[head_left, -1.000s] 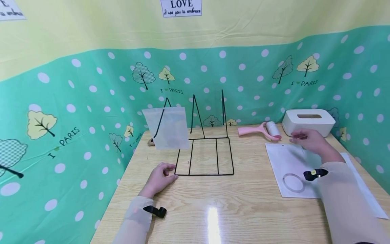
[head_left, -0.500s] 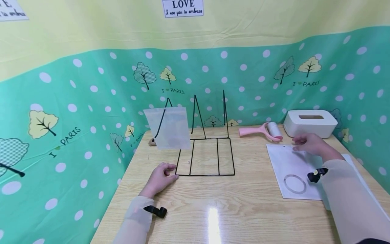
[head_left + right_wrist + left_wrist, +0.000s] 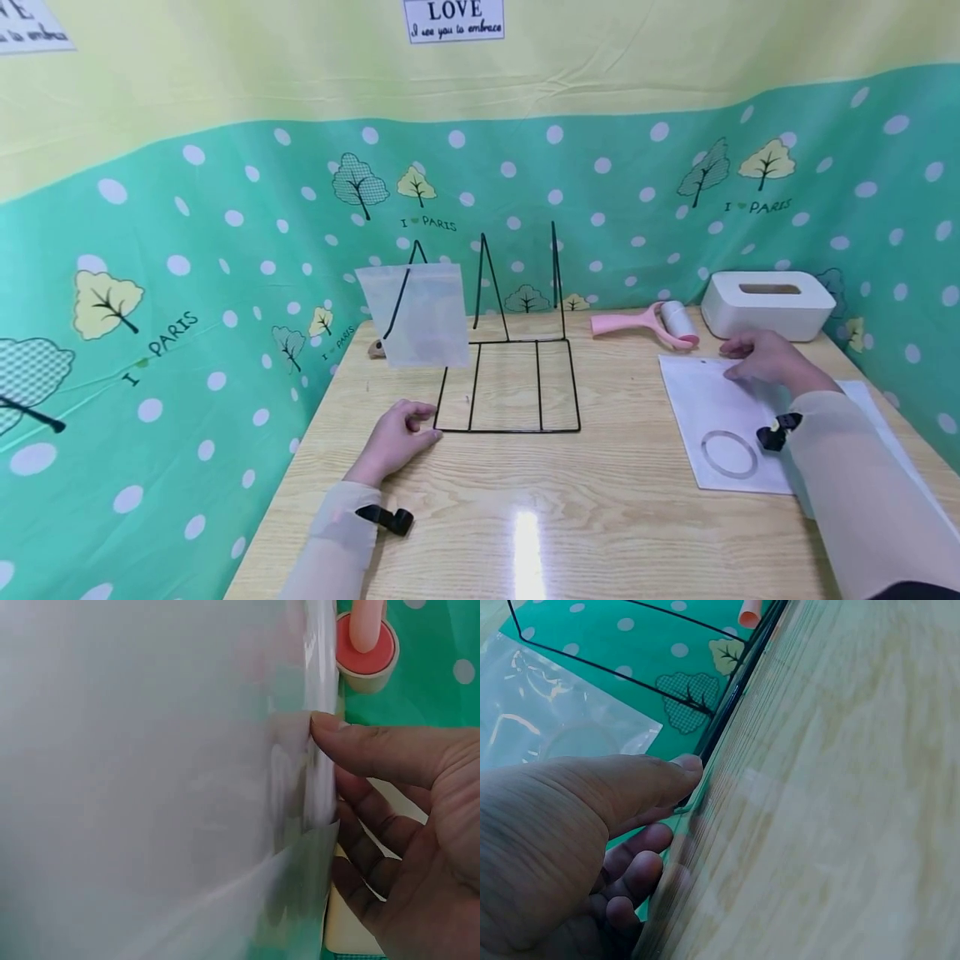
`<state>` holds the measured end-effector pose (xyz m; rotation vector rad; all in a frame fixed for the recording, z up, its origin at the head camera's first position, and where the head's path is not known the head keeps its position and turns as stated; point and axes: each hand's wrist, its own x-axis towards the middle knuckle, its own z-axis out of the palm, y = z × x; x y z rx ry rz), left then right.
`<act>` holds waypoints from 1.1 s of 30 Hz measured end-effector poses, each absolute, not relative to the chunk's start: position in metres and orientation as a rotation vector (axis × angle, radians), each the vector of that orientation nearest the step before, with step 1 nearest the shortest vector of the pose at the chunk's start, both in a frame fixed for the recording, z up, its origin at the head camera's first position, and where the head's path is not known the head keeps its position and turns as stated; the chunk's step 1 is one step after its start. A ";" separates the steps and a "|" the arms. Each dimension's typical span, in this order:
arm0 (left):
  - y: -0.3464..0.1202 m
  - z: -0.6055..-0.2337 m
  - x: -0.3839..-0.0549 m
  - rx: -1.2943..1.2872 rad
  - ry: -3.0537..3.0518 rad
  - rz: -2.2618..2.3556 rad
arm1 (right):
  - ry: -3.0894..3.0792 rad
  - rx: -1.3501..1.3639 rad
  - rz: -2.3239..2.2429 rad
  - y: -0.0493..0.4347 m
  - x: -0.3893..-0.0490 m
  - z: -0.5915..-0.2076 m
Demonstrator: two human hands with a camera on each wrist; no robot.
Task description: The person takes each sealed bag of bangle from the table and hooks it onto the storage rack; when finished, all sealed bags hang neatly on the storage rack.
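Note:
My left hand (image 3: 393, 437) pinches the front left corner of a black wire rack (image 3: 507, 431). In the left wrist view its thumb lies on the wire (image 3: 740, 681), with the other fingers curled below. A translucent plastic bag (image 3: 423, 321) stands upright in the rack's left divider. At the right, my right hand (image 3: 776, 362) holds the far edge of a flat whitish plastic bag (image 3: 693, 425) marked with a grey ring. The right wrist view has the thumb on top of this bag's (image 3: 150, 772) edge strip and the fingers under or beside it.
A pink lint roller (image 3: 626, 321) lies behind the flat bag. A white tissue box (image 3: 768, 312) stands at the back right. Another whitish sheet (image 3: 873, 408) lies under the right forearm. A small brown object (image 3: 377, 350) sits behind the upright bag. Patterned green cloth (image 3: 247, 208) surrounds the table.
My right hand has come down from in front of the tissue box onto the far edge of the flat bag. My left hand stays at the rack's corner.

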<state>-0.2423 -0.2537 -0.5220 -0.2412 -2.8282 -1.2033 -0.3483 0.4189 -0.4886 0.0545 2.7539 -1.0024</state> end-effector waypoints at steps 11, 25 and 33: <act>-0.255 -0.521 -0.243 -0.232 -2.833 -1.222 | 2.792 0.073 -0.949 0.413 -0.351 -0.487; -0.255 -0.521 -0.242 -0.255 -2.830 -1.214 | 2.773 0.060 -0.975 0.412 -0.342 -0.481; -0.255 -0.522 -0.242 -0.253 -2.841 -1.198 | 2.804 0.045 -1.030 0.401 -0.337 -0.471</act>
